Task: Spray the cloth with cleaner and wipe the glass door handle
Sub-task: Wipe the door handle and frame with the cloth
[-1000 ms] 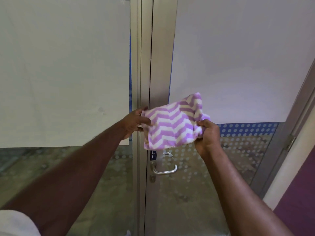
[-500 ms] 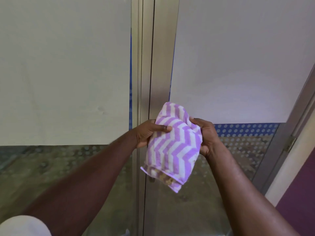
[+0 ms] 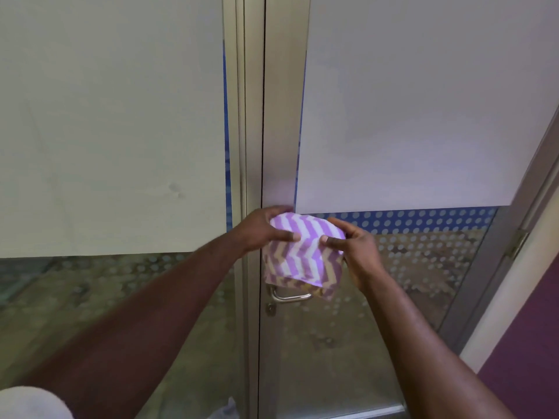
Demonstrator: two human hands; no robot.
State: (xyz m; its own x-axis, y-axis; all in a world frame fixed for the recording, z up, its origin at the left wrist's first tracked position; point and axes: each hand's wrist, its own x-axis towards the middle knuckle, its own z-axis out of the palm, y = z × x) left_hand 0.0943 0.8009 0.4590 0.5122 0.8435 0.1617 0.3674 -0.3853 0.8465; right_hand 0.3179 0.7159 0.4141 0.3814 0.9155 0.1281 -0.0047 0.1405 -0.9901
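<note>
both hands up in front of the glass door (image 3: 423, 116), folding the purple-and-white zigzag cloth (image 3: 302, 255) into a pad. left hand (image 3: 263, 229) pinching its upper left edge, thumb pressed on top; right hand (image 3: 354, 252) clamped on the right side, thumb meeting the other. cloth hanging just above the metal handle (image 3: 290, 297), covering its top (contact impossible to judge). no spray bottle in view. likely the folding step before wiping; next, lowering the pad and wrapping the lever.
</note>
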